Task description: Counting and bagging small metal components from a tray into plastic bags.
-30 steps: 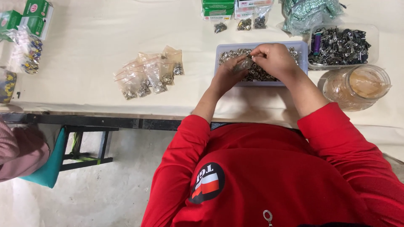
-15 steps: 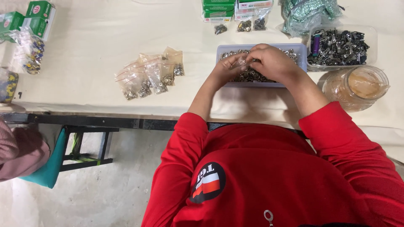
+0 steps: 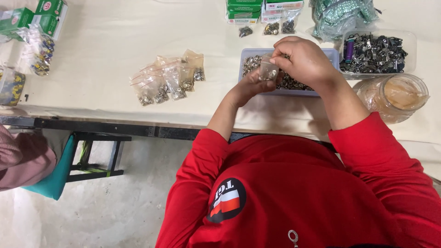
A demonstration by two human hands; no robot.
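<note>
Several small clear bags (image 3: 167, 78) lie filled and sealed on the table — a loose heap at about 9 o'clock from the hands, each with a cluster of small metal pieces at its bottom. One more small bag (image 3: 268, 72) is in hand, held over the near edge of the grey tray (image 3: 334, 53). The left hand (image 3: 248, 87) holds it from below, fingers pressed on its sides; the right hand (image 3: 305, 62) comes over the top, fingertips pinched at the bag's mouth. Whether anything is in this bag is hard to tell.

Judged from the layout, the packing looks partly done: a fair heap is finished, yet the tray holds plenty of loose metal pieces (image 3: 289, 82).

Surroundings — the table (image 3: 101, 50) wears a cream cloth, dark rail along its near edge. At 3 o'clock from the hands sits a clear tub of darker metal clips (image 3: 374, 48); at 4 o'clock, a round clear jar (image 3: 395, 96). Green boxes (image 3: 243, 9) and a few tiny bags stand at 12 o'clock, more green boxes (image 3: 46, 16) far off at 10 o'clock. Below the table: pale concrete floor (image 3: 101, 206), a black stool frame (image 3: 98, 154), and another person's sleeve (image 3: 20, 160) at the left edge.
</note>
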